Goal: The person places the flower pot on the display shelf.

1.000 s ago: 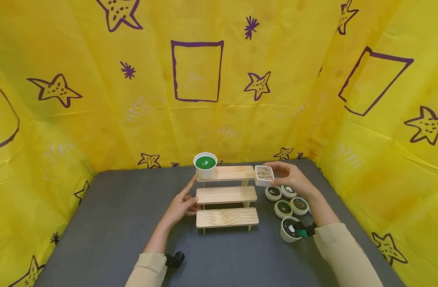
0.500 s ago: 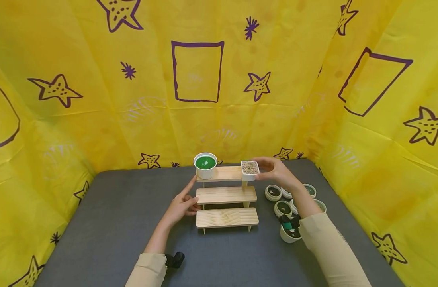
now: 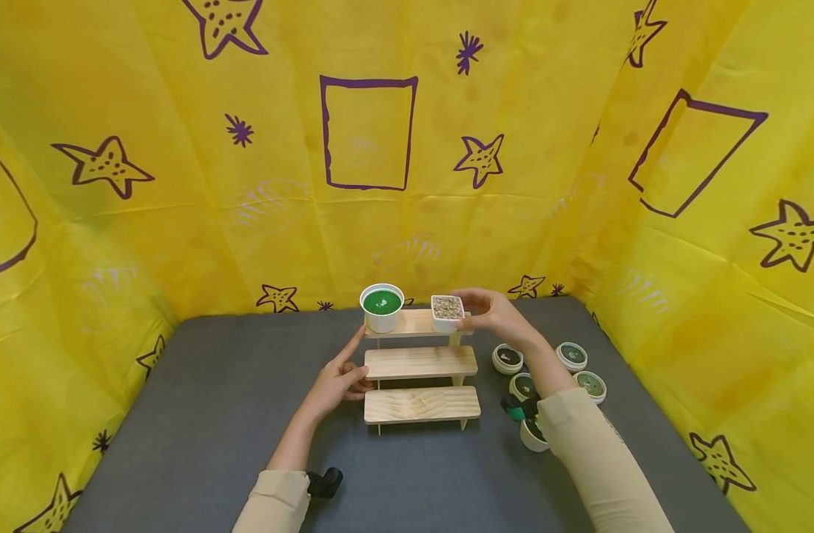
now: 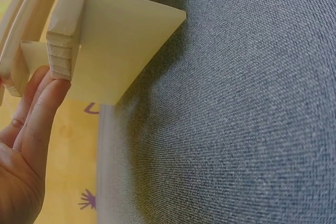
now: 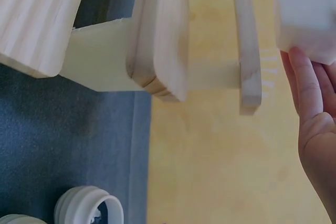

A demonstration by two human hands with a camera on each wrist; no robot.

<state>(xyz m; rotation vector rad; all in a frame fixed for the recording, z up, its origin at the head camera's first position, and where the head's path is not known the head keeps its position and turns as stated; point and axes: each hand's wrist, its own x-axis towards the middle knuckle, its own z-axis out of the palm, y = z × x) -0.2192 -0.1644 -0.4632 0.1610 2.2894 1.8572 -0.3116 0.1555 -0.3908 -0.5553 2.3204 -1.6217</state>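
A three-tier wooden stand (image 3: pixel 421 361) is on the grey table. My left hand (image 3: pixel 334 381) touches its left side, index finger extended toward the top shelf and thumb at the middle shelf; in the left wrist view straight fingers (image 4: pixel 44 111) press a shelf's end. My right hand (image 3: pixel 496 317) holds a small square white pot (image 3: pixel 446 323) filled with beige grains, over the right part of the top shelf. In the right wrist view, a gap separates the pot (image 5: pixel 307 17) from the shelf (image 5: pixel 250 72). A round white tub (image 3: pixel 382 323) with green contents occupies the top shelf's left end.
Right of the stand are several small round pots (image 3: pixel 508 358) with dark or green contents, partly hidden by my right forearm. A larger white tub (image 3: pixel 533 438) is nearer me. Yellow patterned cloth (image 3: pixel 420 252) rises behind the table and along both sides.
My right hand has carried the square pot leftward from beside the stand to over the top shelf. My left hand has stayed at the stand's left side.
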